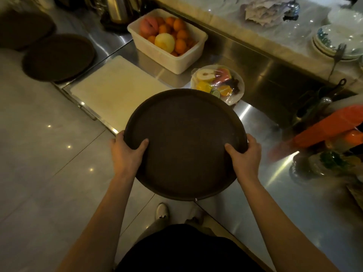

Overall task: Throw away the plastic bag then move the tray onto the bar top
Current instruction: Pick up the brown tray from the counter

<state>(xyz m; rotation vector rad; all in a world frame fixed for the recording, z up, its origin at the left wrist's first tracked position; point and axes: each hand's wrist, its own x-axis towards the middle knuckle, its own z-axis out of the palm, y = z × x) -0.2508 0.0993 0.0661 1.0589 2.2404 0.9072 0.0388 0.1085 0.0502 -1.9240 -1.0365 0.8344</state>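
Tray [185, 146] between both gripping hands

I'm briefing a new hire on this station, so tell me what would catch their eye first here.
The big round dark tray fills the middle, gripped at its near rim by the left hand and right hand. Behind it, the white tub of oranges stands out on the steel counter, beside a wrapped plate of cut fruit.

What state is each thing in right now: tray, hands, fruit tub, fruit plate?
tray: empty, held up
left hand: gripping tray's left rim
right hand: gripping tray's right rim
fruit tub: open, filled with fruit
fruit plate: covered in plastic wrap
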